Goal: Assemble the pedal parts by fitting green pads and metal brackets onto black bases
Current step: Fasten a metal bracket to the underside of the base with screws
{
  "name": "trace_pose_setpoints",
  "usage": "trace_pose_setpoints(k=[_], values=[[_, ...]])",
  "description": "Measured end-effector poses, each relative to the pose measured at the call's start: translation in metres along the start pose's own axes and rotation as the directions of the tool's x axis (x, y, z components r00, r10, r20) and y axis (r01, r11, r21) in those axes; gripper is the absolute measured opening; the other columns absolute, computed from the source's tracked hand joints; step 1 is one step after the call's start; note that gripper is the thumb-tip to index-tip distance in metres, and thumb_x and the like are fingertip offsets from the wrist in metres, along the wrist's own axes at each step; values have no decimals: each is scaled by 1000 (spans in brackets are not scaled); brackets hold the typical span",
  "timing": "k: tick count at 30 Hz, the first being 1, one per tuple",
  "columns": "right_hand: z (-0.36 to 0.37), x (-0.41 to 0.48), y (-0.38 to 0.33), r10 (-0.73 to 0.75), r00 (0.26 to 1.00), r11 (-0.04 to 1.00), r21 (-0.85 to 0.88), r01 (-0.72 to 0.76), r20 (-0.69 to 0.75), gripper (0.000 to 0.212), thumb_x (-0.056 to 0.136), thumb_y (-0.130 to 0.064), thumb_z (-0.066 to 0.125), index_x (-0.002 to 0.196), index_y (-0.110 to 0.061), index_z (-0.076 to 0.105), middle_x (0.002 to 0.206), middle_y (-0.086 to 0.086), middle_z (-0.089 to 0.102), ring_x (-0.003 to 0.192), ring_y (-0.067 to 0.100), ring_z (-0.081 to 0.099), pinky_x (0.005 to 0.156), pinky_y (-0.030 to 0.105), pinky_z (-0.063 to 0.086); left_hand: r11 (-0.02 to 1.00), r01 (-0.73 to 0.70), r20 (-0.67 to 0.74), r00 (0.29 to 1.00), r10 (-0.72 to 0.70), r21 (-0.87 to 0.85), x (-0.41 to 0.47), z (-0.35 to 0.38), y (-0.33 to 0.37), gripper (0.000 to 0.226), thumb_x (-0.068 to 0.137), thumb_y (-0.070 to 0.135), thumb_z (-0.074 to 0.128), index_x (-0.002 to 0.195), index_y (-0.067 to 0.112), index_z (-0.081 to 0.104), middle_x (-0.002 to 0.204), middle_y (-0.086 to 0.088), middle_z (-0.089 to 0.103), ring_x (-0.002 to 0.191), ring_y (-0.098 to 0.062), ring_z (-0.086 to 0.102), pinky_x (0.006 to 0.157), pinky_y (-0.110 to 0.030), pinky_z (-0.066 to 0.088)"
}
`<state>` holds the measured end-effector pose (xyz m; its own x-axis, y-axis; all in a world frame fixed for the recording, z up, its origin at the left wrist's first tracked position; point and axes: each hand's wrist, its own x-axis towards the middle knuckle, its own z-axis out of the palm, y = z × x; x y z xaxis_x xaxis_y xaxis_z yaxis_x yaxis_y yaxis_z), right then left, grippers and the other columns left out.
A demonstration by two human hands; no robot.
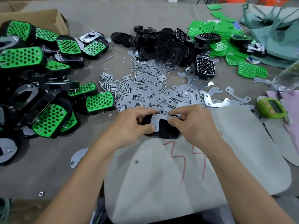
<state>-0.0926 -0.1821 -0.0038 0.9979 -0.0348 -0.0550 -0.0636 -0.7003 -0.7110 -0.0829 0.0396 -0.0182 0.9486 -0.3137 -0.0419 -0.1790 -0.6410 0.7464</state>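
Observation:
A black pedal base [165, 132] lies underside up at the table's middle, just beyond a grey pad. A metal bracket [157, 121] rests on it with a screw end showing through its hole. My left hand [132, 125] grips the base's left end, thumb pressing the bracket's lower leg. My right hand [192, 122] holds the right end, its fingertips pinching the bracket's top edge. Loose brackets [153, 92], screws [111, 84], black bases [168, 46] and green pads [221, 34] lie beyond.
Finished green-and-black pedals [40, 75] are heaped at the left beside a cardboard box [48, 18]. A green timer [271, 107] sits at the right. A grey pad [178, 167] with red marks covers the near edge. A single bracket [77, 156] lies near my left forearm.

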Motion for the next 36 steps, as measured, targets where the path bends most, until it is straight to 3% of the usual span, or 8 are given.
trace_pose_setpoints(k=[7,13,18,21,23,26,29,36], values=[[5,-13,-4,-209,974,951,-248,183,-85,7,86,-36,75,88,-30,78,63,-6,48,75,18,47,68,36,45,996,-77,109,991,80,-32,-7,-5,-1,70,79,12,83,137,45,62,130,50,44,88,8,55,76,-7,41],[4,-10,0,-169,984,977,-141,160,-53,36,83,-40,70,111,-53,52,65,-1,66,76,17,57,70,40,54,995,-56,164,984,70,-87,-5,-7,-4,61,89,22,80,131,59,55,137,36,52,90,3,53,81,-12,42],[15,-15,1,-81,990,995,-71,73,-114,24,90,-40,65,103,-58,56,90,-18,70,77,17,64,75,37,55,990,10,34,999,-5,-142,-3,6,-4,57,86,10,79,124,50,68,116,42,60,89,2,56,78,-11,41],[22,-19,5,-25,988,999,18,28,-155,14,94,-35,68,102,-40,78,86,-14,76,79,9,64,75,20,49,989,82,-2,997,-83,-122,-1,11,-4,60,81,12,82,124,52,69,73,31,57,68,-2,48,65,-18,36],[18,-16,8,7,995,996,92,2,-95,17,96,-29,66,104,-37,80,79,-20,74,77,4,63,69,11,44,989,99,-9,995,-100,-106,0,11,-4,59,80,12,82,120,53,70,59,27,51,60,-2,44,57,-15,32],[-4,-7,14,1,983,978,204,-40,185,36,100,-15,54,106,-43,76,52,-13,58,51,4,50,54,11,38,993,89,-1,996,-89,-79,1,10,0,56,80,10,81,121,47,72,58,37,53,58,3,46,56,-10,34],[-22,-2,19,-41,921,958,277,-74,387,48,99,-8,50,110,-49,72,55,-1,56,55,13,45,57,15,41,995,93,3,996,-93,-36,2,7,2,55,79,12,82,118,49,73,66,45,56,57,2,46,55,-10,35],[-24,11,18,-50,939,944,324,-67,340,41,87,-5,74,102,-42,80,73,-1,51,70,16,42,72,30,36,989,129,40,991,-126,-74,3,4,1,58,79,15,83,111,61,69,113,18,74,60,-7,37,66,-31,39]])
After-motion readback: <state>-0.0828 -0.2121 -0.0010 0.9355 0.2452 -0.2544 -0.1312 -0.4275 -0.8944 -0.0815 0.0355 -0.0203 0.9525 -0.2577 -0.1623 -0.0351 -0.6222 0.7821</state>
